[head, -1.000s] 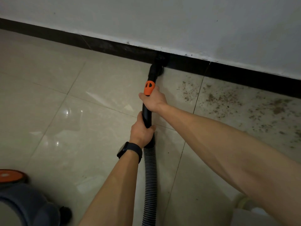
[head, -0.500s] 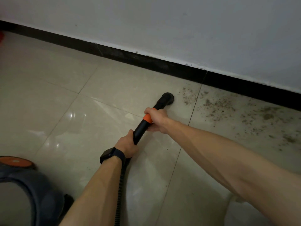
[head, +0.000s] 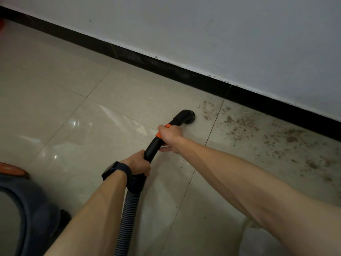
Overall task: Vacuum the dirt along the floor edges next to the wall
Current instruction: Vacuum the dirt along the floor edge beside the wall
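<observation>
- Your right grip (head: 170,134) clasped the black wand (head: 152,145) at its orange band, near the centre of the frame.
- Your left grip (head: 139,164), a dark watch (head: 115,170) at its wrist, clenched the wand's lower end, just above the ribbed hose (head: 127,215).
- The nozzle (head: 186,116) sat on the floor (head: 92,126), near the black skirting (head: 166,68) but apart from it.
- The dirt (head: 239,126) lay scattered just right of the nozzle, along the skirting toward the right edge.
- The vacuum body (head: 27,209) stood at lower left.

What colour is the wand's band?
Orange band on the black wand, under the right hand; head view.
</observation>
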